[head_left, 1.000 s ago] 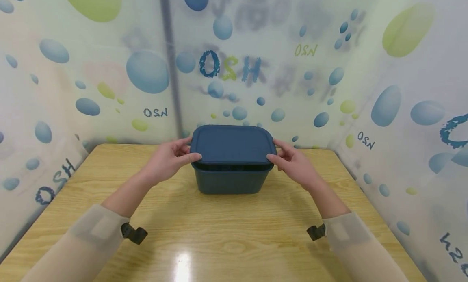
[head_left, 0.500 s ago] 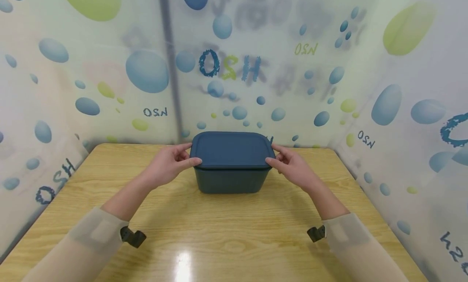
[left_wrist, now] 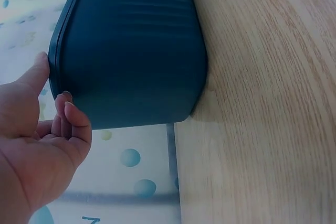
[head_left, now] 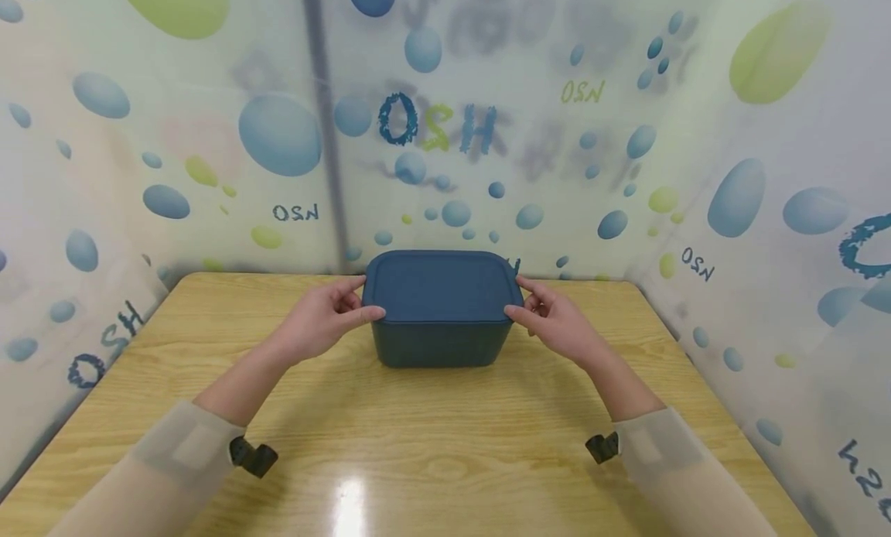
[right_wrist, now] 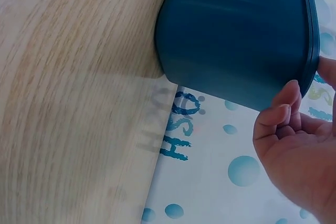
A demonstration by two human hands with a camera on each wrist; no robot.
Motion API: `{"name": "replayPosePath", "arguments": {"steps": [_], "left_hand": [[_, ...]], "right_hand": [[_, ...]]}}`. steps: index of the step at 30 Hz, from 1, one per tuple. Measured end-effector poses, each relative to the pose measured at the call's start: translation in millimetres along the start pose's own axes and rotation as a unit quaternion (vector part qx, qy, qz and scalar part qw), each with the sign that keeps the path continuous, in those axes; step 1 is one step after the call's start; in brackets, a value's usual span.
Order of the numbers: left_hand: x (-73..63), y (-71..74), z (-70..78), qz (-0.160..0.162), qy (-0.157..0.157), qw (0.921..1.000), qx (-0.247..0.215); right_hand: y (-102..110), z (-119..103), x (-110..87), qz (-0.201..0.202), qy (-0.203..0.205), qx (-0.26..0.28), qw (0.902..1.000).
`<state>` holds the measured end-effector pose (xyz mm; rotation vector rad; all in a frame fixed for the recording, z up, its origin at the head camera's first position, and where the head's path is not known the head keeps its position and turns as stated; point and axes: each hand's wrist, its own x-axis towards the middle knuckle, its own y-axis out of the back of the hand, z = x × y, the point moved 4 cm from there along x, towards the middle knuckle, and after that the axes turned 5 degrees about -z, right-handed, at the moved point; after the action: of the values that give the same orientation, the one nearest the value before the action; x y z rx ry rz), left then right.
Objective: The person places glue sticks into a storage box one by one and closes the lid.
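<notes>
A dark blue lid [head_left: 442,285] lies level on a dark teal storage box [head_left: 442,345], its front edge close along the box's rim. My left hand [head_left: 323,316] holds the lid's left end, thumb on the top near the front corner. At the opposite end my right hand [head_left: 557,316] pinches the lid the same way. In the left wrist view, curled fingers [left_wrist: 73,121] sit right at the rim of the box wall. The right wrist view has the bent fingers [right_wrist: 278,114] just under the lid's edge. What the box contains is hidden.
The box stands toward the back of a light wood-grain table [head_left: 445,460]. Close behind it hangs a white curtain [head_left: 459,189] printed with blue and green drops, and similar panels flank both sides. A black wrist camera [head_left: 254,456] is strapped to each sleeve.
The lid has come down onto the box, and the dark gap along its front has closed. Both hands moved slightly down with it, keeping their hold on its ends.
</notes>
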<state>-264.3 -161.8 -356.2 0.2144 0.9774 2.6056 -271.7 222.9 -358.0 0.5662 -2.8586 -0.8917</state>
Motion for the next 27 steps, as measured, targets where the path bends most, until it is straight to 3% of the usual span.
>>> {"name": "replayPosePath", "arguments": {"steps": [9,17,27], "left_hand": [[0.0,0.2,-1.6,-0.005,0.011,0.9999,-0.006],[2.5,3.2,-5.0,-0.043,0.007,0.999,-0.006],[2.6,0.8,-6.3,-0.037,0.022,0.9988,-0.024]], "right_hand": [[-2.2,1.9,-1.6,-0.004,-0.004,-0.022,0.9998],[-1.4,5.4,0.4,-0.012,-0.008,-0.028,0.9995],[-0.7,17.0,3.6,-0.04,-0.014,-0.004,0.9991]]}}
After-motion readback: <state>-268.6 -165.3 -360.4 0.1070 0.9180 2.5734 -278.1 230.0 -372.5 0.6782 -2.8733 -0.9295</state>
